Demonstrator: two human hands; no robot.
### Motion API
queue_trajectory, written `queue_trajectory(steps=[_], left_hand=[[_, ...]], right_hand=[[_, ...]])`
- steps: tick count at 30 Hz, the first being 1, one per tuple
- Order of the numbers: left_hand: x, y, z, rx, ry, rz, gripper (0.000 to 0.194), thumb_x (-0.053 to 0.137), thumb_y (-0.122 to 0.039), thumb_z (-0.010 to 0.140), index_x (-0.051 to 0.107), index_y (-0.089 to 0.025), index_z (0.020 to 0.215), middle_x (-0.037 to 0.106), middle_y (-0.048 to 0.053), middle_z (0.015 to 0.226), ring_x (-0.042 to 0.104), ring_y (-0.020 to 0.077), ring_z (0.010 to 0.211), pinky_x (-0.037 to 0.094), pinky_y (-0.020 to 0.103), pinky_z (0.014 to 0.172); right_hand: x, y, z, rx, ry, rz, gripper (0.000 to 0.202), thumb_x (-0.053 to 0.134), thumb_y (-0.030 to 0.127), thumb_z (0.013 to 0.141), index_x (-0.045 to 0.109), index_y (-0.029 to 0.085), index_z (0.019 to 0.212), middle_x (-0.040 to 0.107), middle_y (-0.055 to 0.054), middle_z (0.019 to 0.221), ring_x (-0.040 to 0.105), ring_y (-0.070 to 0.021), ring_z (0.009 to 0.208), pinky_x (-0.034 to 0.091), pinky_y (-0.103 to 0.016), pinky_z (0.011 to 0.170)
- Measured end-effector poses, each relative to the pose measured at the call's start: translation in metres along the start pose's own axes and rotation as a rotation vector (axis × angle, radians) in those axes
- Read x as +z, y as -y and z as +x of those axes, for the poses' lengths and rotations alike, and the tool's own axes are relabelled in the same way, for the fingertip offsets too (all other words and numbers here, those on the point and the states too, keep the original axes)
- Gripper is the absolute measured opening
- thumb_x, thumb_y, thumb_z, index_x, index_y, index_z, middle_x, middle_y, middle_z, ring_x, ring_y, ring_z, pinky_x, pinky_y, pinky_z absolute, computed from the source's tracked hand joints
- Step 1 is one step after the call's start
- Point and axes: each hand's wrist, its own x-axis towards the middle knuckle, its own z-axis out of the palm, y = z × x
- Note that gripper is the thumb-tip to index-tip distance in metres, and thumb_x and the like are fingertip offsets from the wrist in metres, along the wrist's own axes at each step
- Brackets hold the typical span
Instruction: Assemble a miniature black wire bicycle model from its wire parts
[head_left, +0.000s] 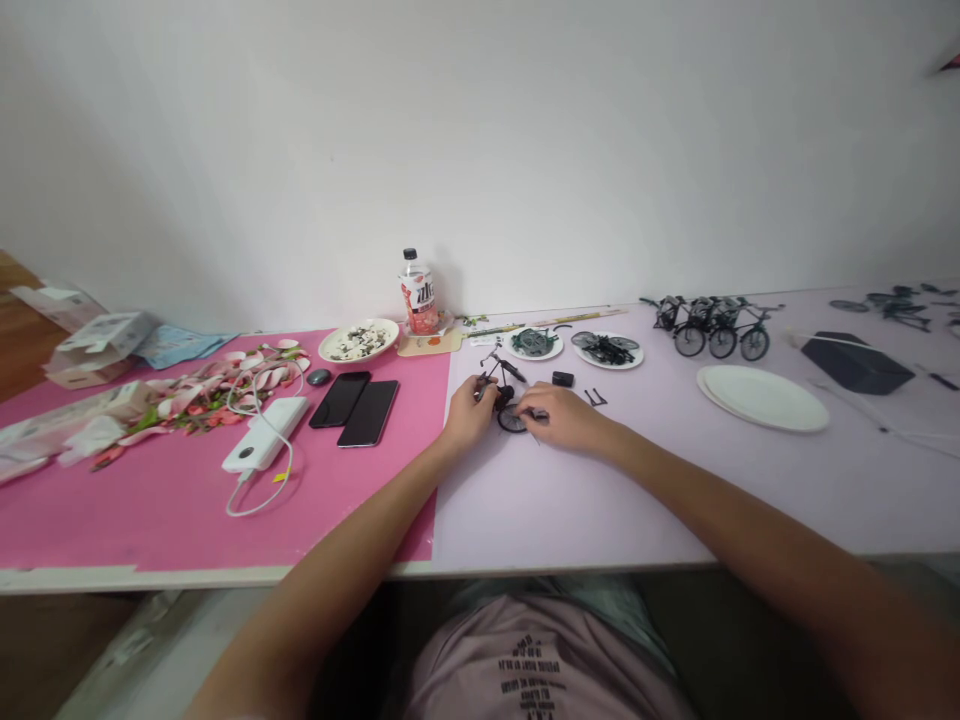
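The left hand (pixel 470 408) is pinching a dark, thin-framed miniature bicycle (pixel 504 393) on or just over the pale lilac tabletop (pixel 600 500). The right hand (pixel 561 416) is bending its fingers beside the bicycle's spoked grey wheel (pixel 513 421); whether they are gripping anything, I cannot quite tell. A small black block (pixel 562 379) is lying just beyond the right hand.

2 blk phones (pixel 367 413) lie nr wht pwr bank (pixel 259 438) w/ cable (pixel 244 514), pink petals (pixel 212 380) behind, btl (pixel 420 300) by wall (pixel 480 150).
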Motion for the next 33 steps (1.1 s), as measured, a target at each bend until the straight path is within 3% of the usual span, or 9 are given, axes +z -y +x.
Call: queue_trajectory(steps=[10,16,20,24,28,33], left_hand=[[0.001,0.001,0.0,0.01,0.0,0.008,0.023,0.055,-0.024,0.093,0.069,-0.014,0.11,0.075,0.012,0.105,0.071,0.0218,0.097,0.054,0.034,0.091],[0.0,0.001,0.0,0.014,-0.002,0.011,0.023,0.055,-0.025,0.093,0.068,-0.014,0.109,0.075,0.011,0.103,0.07,0.0221,0.098,0.054,0.035,0.091],[-0.001,-0.001,-0.001,0.016,-0.011,-0.001,0.023,0.056,-0.026,0.093,0.068,-0.015,0.109,0.075,0.011,0.102,0.071,0.0216,0.095,0.054,0.034,0.089],[-0.001,-0.001,-0.002,0.023,-0.011,-0.012,0.023,0.056,-0.026,0.093,0.067,-0.015,0.109,0.075,0.011,0.104,0.07,0.0215,0.096,0.055,0.034,0.089],[-0.001,-0.002,-0.003,0.031,-0.019,-0.005,0.024,0.057,-0.025,0.092,0.067,-0.015,0.11,0.075,0.011,0.106,0.07,0.0215,0.097,0.055,0.034,0.089],[-0.002,-0.009,-0.005,0.058,-0.045,-0.011,0.022,0.058,-0.023,0.091,0.067,-0.015,0.11,0.075,0.01,0.108,0.071,0.0207,0.098,0.055,0.033,0.09]], right_hand=[[-0.001,0.01,0.0,-0.056,0.013,-0.1,0.02,0.062,0.01,0.089,0.077,0.022,0.089,0.076,-0.007,0.092,0.064,-0.0255,0.097,0.055,-0.039,0.084],[0.001,0.006,0.002,-0.06,-0.031,-0.027,0.013,0.061,0.018,0.096,0.073,0.021,0.092,0.074,-0.007,0.095,0.061,-0.0263,0.099,0.053,-0.042,0.091],[0.002,0.003,0.003,0.053,-0.071,-0.1,0.009,0.066,0.029,0.096,0.072,0.022,0.097,0.073,-0.009,0.101,0.06,-0.0292,0.106,0.049,-0.046,0.097],[0.004,-0.001,0.003,0.156,-0.021,-0.143,0.024,0.072,0.037,0.092,0.073,0.023,0.111,0.073,-0.011,0.112,0.059,-0.0335,0.114,0.048,-0.05,0.099],[0.006,-0.007,0.002,0.143,0.016,-0.058,0.024,0.07,0.035,0.094,0.074,0.022,0.114,0.073,-0.012,0.117,0.058,-0.0338,0.116,0.046,-0.052,0.103],[0.008,-0.01,0.002,0.144,-0.027,0.052,0.023,0.072,0.032,0.091,0.075,0.025,0.113,0.073,-0.01,0.116,0.058,-0.0327,0.118,0.046,-0.054,0.105]])
